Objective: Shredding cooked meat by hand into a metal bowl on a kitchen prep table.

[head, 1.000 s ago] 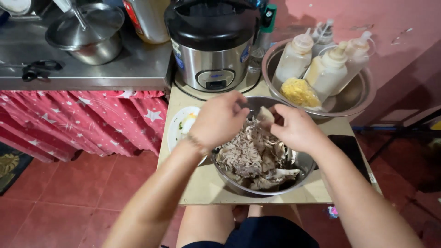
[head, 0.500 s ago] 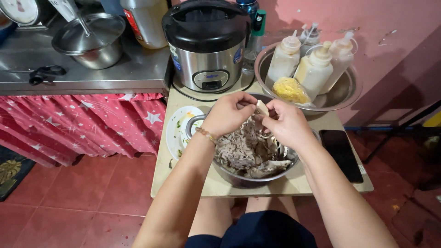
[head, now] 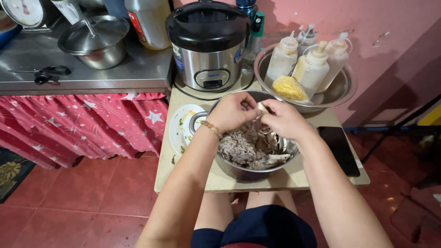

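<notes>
A steel bowl (head: 239,171) full of shredded grey-brown meat (head: 243,147) and bones sits on a small wooden table (head: 275,181) in front of me. Above its far rim, my left hand (head: 233,111) and my right hand (head: 285,120) meet, and together they pinch a pale piece of meat (head: 262,107) between the fingertips. A beaded bracelet circles my left wrist. A bone lies at the bowl's right side, under my right wrist.
A white plate (head: 178,131) with scraps lies left of the bowl, a black phone (head: 339,149) right of it. Behind stand a rice cooker (head: 207,46) and a metal basin (head: 342,89) with squeeze bottles and a yellow bag. A steel counter (head: 115,73) with a lidded pot stands at the left.
Both hands stay together over the bowl on the pale piece. The camera has shifted slightly, so the scene sits a little lower and more to the right in view.
</notes>
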